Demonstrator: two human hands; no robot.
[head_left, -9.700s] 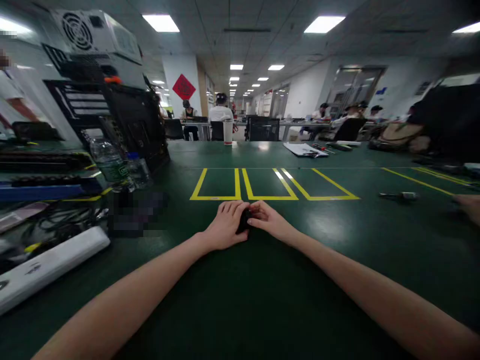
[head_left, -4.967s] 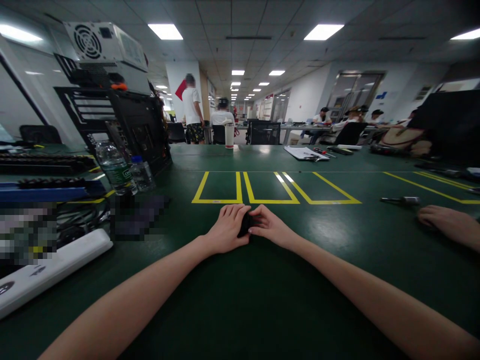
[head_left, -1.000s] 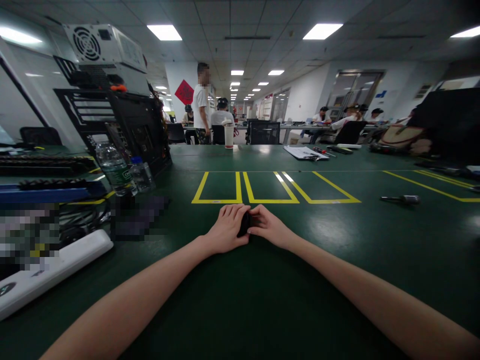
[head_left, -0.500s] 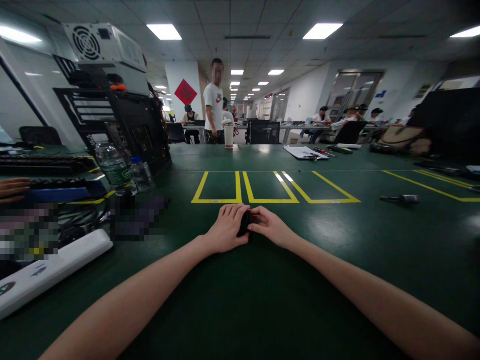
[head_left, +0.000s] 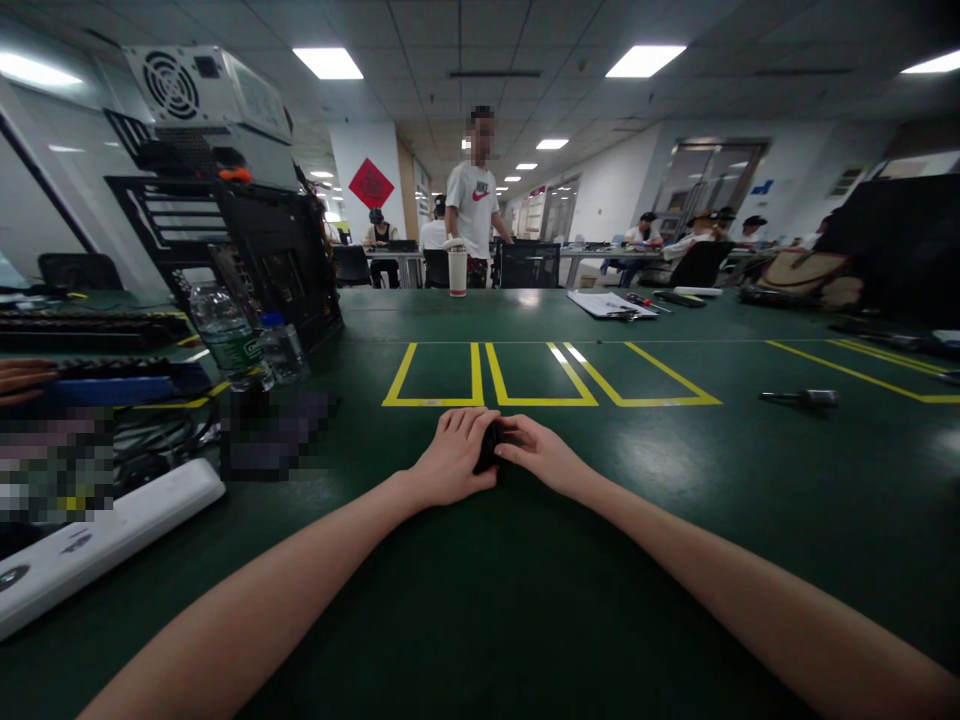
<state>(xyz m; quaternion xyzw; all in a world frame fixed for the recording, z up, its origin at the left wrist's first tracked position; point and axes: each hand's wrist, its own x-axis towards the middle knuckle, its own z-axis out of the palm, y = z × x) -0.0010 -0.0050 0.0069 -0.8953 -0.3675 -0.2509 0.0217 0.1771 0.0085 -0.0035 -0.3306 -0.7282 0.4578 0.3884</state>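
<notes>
A small black object (head_left: 489, 448) sits between my two hands at the middle of the green table (head_left: 517, 620); most of it is covered, so its kind does not show. My left hand (head_left: 455, 458) wraps around its left side, thumb toward me and fingers over the far edge. From the right, my right hand (head_left: 541, 453) grips it with thumb and fingertips. Just beyond the hands, yellow tape (head_left: 540, 402) marks open-topped boxes on the table. To the right lies a screwdriver (head_left: 814, 398) with a dark handle.
At left stand an open computer case (head_left: 277, 260) with a power supply (head_left: 217, 90) on top, plastic bottles (head_left: 221, 325) and a white power strip (head_left: 142, 530). Another person's hand (head_left: 26, 378) is at the left edge. A cup (head_left: 457, 270) and clipboard (head_left: 607, 305) lie farther back.
The standing person in the white shirt in the background has moved to the right. My hands and the black object look nearly unchanged.
</notes>
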